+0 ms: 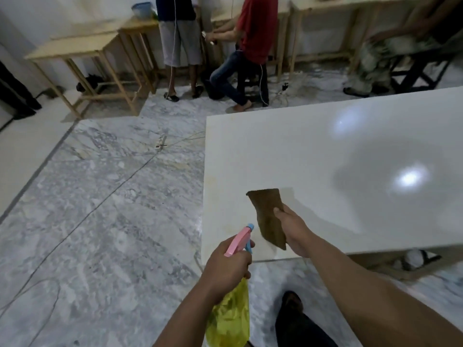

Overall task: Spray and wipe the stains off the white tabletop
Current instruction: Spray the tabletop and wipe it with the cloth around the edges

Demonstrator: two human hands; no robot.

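Overspray could miss the counter (313,151), since the left hand (225,266) grips the spray bottle (231,296) off its edge while the right hand (295,231) pinches the cloth (268,214).

Both bare forearms reach forward from the lower edge of the view, the right one longer in frame and angled up toward the left. The left hand (225,264) is fisted around the neck of a spray bottle (231,306), knuckles up, a finger at the trigger. The right hand (294,231), held slightly higher and farther forward, pinches a brown cloth (266,214) between thumb and fingers.
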